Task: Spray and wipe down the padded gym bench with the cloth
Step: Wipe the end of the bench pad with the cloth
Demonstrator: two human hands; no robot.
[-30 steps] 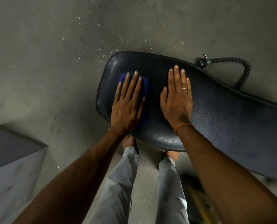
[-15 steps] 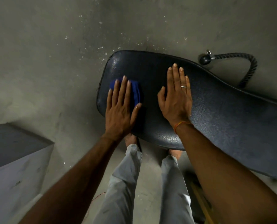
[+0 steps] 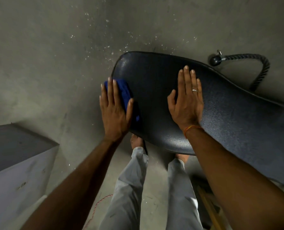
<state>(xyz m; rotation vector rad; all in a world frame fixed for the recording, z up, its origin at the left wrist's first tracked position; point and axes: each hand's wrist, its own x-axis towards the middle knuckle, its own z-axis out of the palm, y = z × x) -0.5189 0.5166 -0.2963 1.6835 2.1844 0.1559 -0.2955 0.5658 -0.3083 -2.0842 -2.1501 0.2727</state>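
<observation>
The dark padded gym bench (image 3: 229, 117) runs from the middle of the view to the right edge. A blue cloth (image 3: 125, 93) lies over the pad's left rim, mostly hidden beneath my left hand (image 3: 113, 110). That hand presses flat on the cloth with its fingers straight. My right hand (image 3: 186, 100) rests flat on the pad to the right of the cloth, fingers straight and together, a ring on one finger. No spray bottle is in view.
A black rope handle with a ball end (image 3: 247, 63) lies on the concrete floor behind the bench. A grey box (image 3: 17, 163) stands at the lower left. My legs (image 3: 138, 188) and bare feet are below the pad's near edge. A thin cord (image 3: 96, 208) trails on the floor.
My left hand has slid the cloth leftward across the pad to its left rim. My right hand has stayed flat on the pad.
</observation>
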